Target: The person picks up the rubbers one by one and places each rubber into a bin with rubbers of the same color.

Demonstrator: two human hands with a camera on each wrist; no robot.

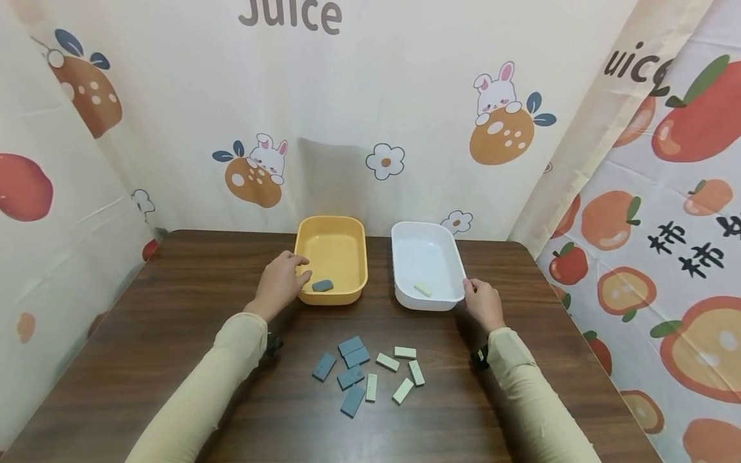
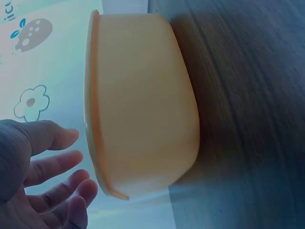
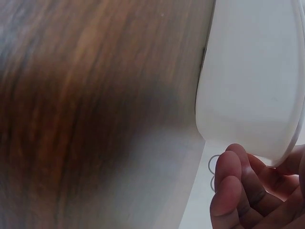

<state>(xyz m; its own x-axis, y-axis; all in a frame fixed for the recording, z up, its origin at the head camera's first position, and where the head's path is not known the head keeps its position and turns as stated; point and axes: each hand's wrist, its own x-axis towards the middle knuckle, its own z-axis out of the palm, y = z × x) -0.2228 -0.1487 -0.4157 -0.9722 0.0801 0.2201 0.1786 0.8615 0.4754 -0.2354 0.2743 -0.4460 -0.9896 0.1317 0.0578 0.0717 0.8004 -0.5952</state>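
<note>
My left hand hovers at the left rim of a yellow plastic tray, its fingers apart and loosely bent. In the left wrist view a gap shows between those fingers and the tray's rim. A blue-grey rectangular block lies inside the yellow tray near its front. On the other side, my right hand pinches the right rim of a white plastic tray between thumb and finger. One pale green block lies in the white tray.
Several blue-grey blocks lie loose on the brown wooden table, in front of the trays. Several smaller pale green blocks lie just right of them. A printed curtain hangs behind the table and along both sides.
</note>
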